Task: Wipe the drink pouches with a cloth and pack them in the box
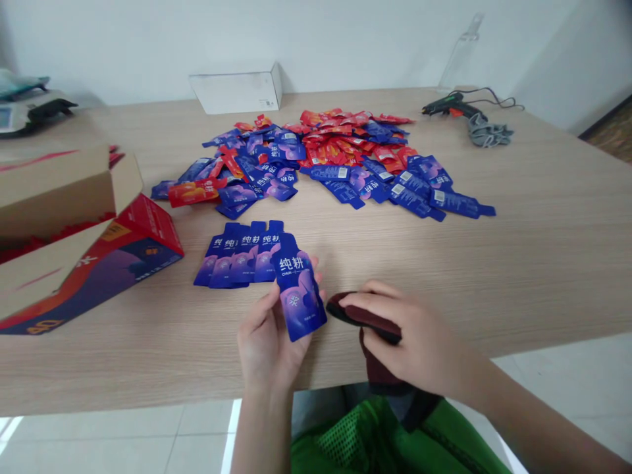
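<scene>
In my left hand (274, 345) is a blue sachet (300, 293), printed side up, its edge pinched by thumb and fingers. My right hand (412, 332) grips a dark maroon and black cloth (380, 362), one fold of which reaches close to the sachet's right edge. Left of the held sachet, several blue sachets (237, 257) lie on the table in an overlapping row. Farther back spreads a heap of blue sachets (284, 148) and red sachets (336, 135), mixed together.
An open red and blue carton (148, 234) stands at the left. Against the wall is a white box (237, 92). A glue gun (447, 104) with a cable and a grey cloth (488, 131) lie back right. A scale-like device (29, 108) sits back left.
</scene>
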`<state>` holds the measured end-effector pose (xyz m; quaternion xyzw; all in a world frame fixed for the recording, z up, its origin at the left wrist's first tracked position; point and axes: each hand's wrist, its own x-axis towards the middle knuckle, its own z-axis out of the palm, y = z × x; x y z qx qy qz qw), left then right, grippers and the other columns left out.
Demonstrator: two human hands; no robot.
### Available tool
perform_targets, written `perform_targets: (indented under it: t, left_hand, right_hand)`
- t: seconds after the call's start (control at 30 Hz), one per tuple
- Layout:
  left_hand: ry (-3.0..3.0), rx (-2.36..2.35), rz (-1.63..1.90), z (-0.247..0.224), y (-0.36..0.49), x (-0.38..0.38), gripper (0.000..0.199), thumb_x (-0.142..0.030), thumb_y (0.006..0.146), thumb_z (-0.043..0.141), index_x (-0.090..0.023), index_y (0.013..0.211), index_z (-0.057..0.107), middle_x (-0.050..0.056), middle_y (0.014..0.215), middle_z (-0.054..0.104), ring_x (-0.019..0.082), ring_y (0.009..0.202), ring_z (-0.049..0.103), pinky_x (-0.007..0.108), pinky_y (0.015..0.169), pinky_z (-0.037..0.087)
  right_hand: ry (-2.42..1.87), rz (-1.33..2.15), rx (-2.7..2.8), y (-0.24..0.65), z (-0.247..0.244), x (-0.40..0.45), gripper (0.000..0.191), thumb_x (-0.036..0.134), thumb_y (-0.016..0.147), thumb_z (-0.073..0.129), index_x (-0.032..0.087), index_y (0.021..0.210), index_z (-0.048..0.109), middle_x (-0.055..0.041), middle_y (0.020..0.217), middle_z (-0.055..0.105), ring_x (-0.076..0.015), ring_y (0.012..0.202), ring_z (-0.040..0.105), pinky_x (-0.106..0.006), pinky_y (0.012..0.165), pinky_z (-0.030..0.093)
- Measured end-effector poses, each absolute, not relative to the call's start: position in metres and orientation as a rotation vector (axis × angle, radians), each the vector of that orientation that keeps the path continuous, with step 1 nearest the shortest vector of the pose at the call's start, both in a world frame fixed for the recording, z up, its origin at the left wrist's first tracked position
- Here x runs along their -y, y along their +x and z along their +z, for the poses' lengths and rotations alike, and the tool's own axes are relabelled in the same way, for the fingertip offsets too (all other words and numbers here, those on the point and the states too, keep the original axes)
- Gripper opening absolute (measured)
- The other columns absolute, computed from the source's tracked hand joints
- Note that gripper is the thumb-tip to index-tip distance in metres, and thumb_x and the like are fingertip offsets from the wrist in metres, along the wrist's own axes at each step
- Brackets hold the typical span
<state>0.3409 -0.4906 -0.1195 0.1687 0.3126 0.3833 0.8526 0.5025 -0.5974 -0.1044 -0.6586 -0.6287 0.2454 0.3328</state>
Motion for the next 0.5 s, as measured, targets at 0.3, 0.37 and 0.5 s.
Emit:
perform_targets:
  t: [0.3,0.37,0.5]
  left_hand:
    - [1.042,-0.962,0.731,-0.135,0.359,0.5,0.062,-0.021,0.065,0.088,-0.02,0.123,0.065,0.008,0.113,0.069,0.023,0.101,0.065,0.033,0.092,0.051]
    - [1.255,-1.106,0.735,-0.139,0.37,0.505,0.068,-0.023,0.067,0.085,-0.019,0.13,0.06,0.014,0.127,0.062,0.033,0.121,0.056,0.047,0.108,0.041]
    - [1.681,-1.198,0.679,-0.149,0.378,0.516,0.068,-0.026,0.079,0.072,-0.012,0.142,0.049,0.024,0.143,0.045,0.042,0.138,0.039,0.059,0.115,0.026]
  right_hand:
    - [-1.817,0.37,1.524,0.535,-0.101,0.6,0.035,0.01,0.081,0.056,0.027,0.11,0.067,-0.0019,0.109,0.07,-0.0198,0.099,0.068,-0.032,0.083,0.054]
    - [-1.865,0.355,1.523,0.539,-0.106,0.601,0.035,0.012,0.082,0.056,0.027,0.112,0.067,-0.0017,0.109,0.07,-0.0198,0.099,0.068,-0.033,0.084,0.054]
    - [-1.966,0.384,1.523,0.543,-0.118,0.603,0.034,0.015,0.082,0.056,0.025,0.113,0.067,-0.0023,0.111,0.069,-0.021,0.1,0.068,-0.037,0.089,0.053]
